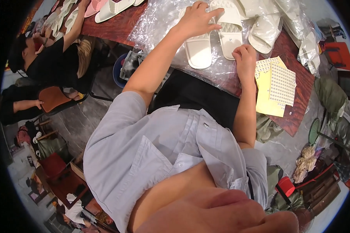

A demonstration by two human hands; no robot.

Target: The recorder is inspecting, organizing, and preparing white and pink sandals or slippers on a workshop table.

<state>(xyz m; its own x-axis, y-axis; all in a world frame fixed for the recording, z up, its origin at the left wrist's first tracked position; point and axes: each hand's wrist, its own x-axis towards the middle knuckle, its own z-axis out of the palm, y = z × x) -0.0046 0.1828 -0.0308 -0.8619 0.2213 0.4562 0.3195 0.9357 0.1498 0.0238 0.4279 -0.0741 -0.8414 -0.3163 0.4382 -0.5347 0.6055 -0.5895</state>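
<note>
Two white slippers lie side by side on a clear plastic sheet (pixel 159 23) on a reddish wooden table (pixel 295 97). My left hand (pixel 198 19) rests on the strap of the left slipper (pixel 198 50), fingers spread over it toward the other one. My right hand (pixel 245 58) is curled at the heel end of the right slipper (pixel 229 31), fingertips touching its sole. Yellow sheets of small stickers (pixel 276 83) lie just right of my right hand.
More white slippers in plastic bags (pixel 284 27) pile at the table's far right. A person in black (pixel 46 58) sits to the left, handling pale slippers (pixel 109 7). Chairs, bags and a red item (pixel 286 185) crowd the floor around.
</note>
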